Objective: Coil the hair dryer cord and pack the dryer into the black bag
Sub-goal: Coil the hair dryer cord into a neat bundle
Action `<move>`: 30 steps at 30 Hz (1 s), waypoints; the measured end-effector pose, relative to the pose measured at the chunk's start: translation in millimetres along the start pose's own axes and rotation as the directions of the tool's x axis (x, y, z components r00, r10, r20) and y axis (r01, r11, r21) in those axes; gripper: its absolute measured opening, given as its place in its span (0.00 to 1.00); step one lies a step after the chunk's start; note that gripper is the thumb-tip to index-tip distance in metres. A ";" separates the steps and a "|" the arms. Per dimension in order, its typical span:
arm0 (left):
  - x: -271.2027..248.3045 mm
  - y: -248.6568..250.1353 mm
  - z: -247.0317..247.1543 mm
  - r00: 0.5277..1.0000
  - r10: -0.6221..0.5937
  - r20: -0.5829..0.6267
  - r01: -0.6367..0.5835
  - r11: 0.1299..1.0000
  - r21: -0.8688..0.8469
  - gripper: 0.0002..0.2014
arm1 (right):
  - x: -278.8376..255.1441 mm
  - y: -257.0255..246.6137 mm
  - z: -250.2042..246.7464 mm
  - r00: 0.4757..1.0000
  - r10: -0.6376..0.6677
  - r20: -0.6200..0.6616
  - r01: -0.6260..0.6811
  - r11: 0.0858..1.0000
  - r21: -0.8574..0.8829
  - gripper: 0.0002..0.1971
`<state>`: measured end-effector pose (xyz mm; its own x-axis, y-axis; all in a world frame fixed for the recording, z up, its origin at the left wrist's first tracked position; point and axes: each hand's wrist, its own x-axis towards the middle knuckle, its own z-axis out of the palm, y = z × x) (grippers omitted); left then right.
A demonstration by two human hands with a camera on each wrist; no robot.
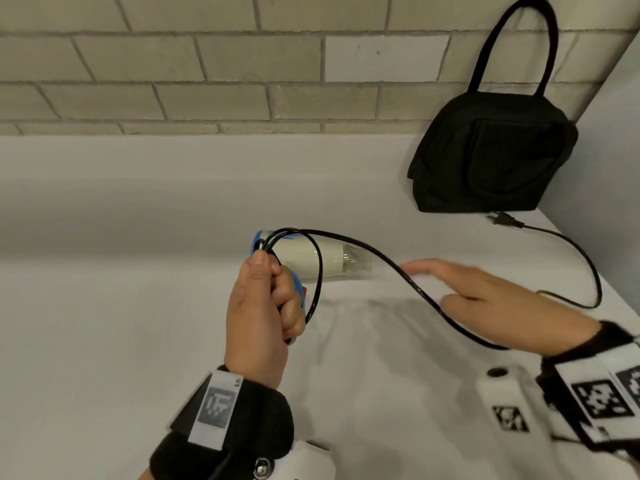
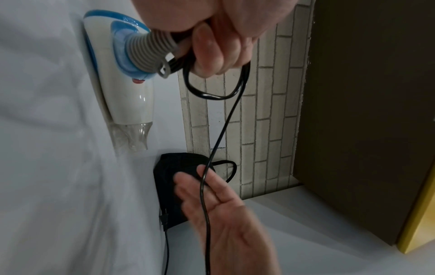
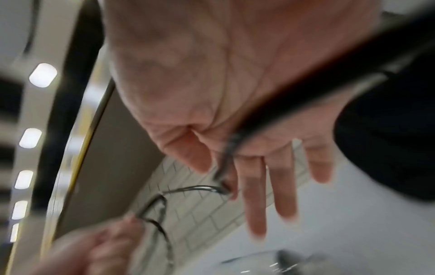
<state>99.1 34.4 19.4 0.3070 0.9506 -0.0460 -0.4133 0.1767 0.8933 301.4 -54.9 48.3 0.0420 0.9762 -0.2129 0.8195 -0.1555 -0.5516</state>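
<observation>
Left hand (image 1: 258,306) clamps coils and dryer (image 1: 304,256) handle; right hand (image 1: 485,296) flat, fingers spread, under cord (image 1: 408,282) — slack could slide off, loosening loops.

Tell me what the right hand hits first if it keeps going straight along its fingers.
Probably the hair dryer: the right hand, flat and open, points its fingertips at the clear nozzle. Depth is unclear; it may pass above.

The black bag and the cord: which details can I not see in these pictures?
- Black bag: its opening faces away in the head view, so open or closed is unknown.
- Cord: number of loops under the left hand grip is hidden.
- Right hand: the right wrist view is motion-blurred.
- Plug: prongs too small.
</observation>
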 end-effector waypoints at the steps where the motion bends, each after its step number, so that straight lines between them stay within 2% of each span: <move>1: 0.6 0.7 0.3 1.000 0.007 -0.007 -0.007 1.000 -0.007 0.18 | -3.7 -8.6 7.8 0.999 -0.039 -0.020 0.042 0.982 0.184 0.16; 2: 1.3 1.5 0.3 1.000 0.017 -0.013 -0.017 1.000 -0.016 0.18 | -5.5 -11.1 15.3 0.995 -0.071 -0.065 0.086 0.960 0.265 0.13; 3: 1.3 2.5 -1.3 0.999 0.030 -0.021 -0.030 0.999 -0.023 0.18 | -3.9 -12.0 23.4 0.989 -0.103 -0.108 0.126 0.965 0.232 0.12; 6: -0.1 1.7 3.2 0.998 0.065 0.012 -0.065 0.998 -0.021 0.18 | 8.6 -10.4 45.9 0.956 -0.093 -0.277 0.122 0.988 0.091 0.15; 9: -3.5 -0.9 11.2 0.990 0.104 0.098 -0.106 0.994 0.024 0.17 | 26.5 -21.2 66.4 0.906 -0.054 -0.420 0.103 0.990 0.095 0.14; 12: -6.7 -6.8 19.8 0.968 0.146 0.205 -0.169 0.981 0.100 0.14 | 31.7 -39.1 79.3 0.912 -0.041 -0.409 0.092 0.990 0.106 0.12; 14: -9.4 -12.7 23.8 0.953 0.172 0.250 -0.217 0.962 0.164 0.15 | 28.4 -50.0 84.4 0.943 -0.078 -0.324 0.118 0.988 0.105 0.10; 17: -11.0 -22.1 26.3 0.926 0.229 0.299 -0.319 0.899 0.301 0.16 | 18.8 -59.9 86.7 0.977 -0.081 -0.195 0.105 0.988 0.116 0.17; 19: -9.9 -27.8 25.4 0.916 0.230 0.328 -0.344 0.872 0.348 0.16 | 11.7 -57.6 83.9 0.981 -0.088 -0.170 0.102 0.992 0.074 0.14; 21: -10.2 -32.1 24.5 0.914 0.196 0.354 -0.335 0.858 0.389 0.14 | 4.4 -56.6 77.6 0.978 -0.097 -0.184 0.107 0.993 0.047 0.08; 25: -14.7 -35.1 26.6 0.900 0.115 0.420 -0.302 0.860 0.411 0.15 | -3.3 -59.3 65.9 0.960 -0.122 -0.250 0.142 0.988 0.065 0.06; 28: -10.8 -33.7 23.6 0.889 0.133 0.438 -0.342 0.830 0.441 0.13 | -4.1 -54.6 58.0 0.931 -0.091 -0.354 0.126 0.989 0.078 0.05; 30: -10.0 -35.3 20.1 0.893 0.124 0.432 -0.345 0.806 0.481 0.11 | -4.2 -50.9 49.4 0.901 -0.116 -0.419 0.155 0.986 0.061 0.06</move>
<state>127.8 13.5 -2.7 0.5931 0.7610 0.2631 -0.0268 -0.3079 0.9510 231.2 -58.6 37.5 0.1824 0.9605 0.2100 0.7795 -0.0111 -0.6264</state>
